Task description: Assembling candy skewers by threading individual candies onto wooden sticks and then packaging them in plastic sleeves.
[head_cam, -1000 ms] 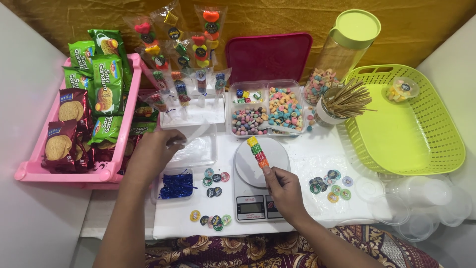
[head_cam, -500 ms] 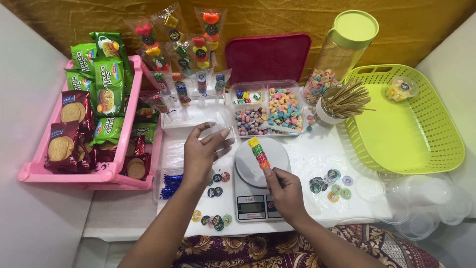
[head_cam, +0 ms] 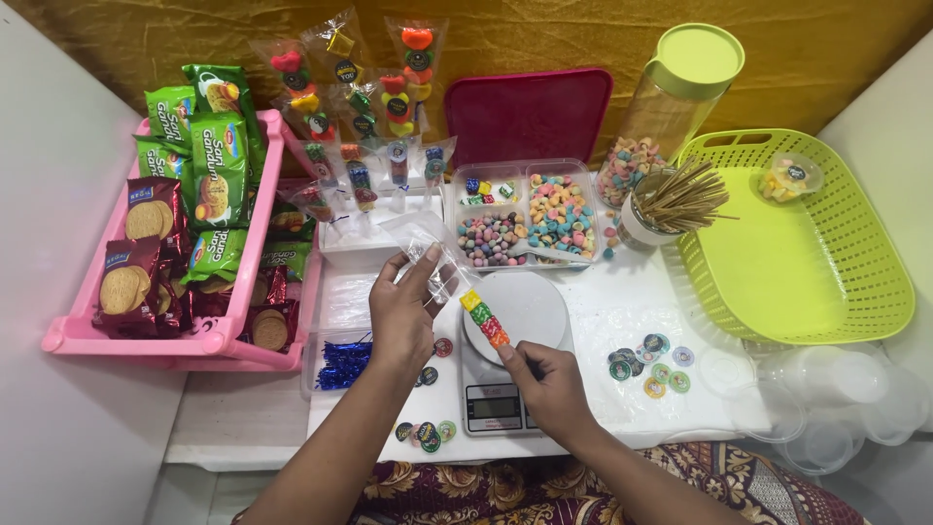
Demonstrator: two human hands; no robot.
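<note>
Head view:
- Left hand raised over the white table, fingers pinched shut on a clear plastic bag.
- Right hand lower down, fingertips closed on the near end of a candy skewer, colourful pieces stacked in a row.
- Skewer slanting up and away from those fingertips, over the round plate of a kitchen scale.
- Just beyond the left fingers: divided candy tray and wrapped candy sticks.
- Left of the left hand: pink basket of biscuit packets; blue twist ties beside the wrist.
- Right of the right hand: round stickers, jar of wooden sticks, green basket.
- Nothing between the two hands but the scale's edge.
</note>
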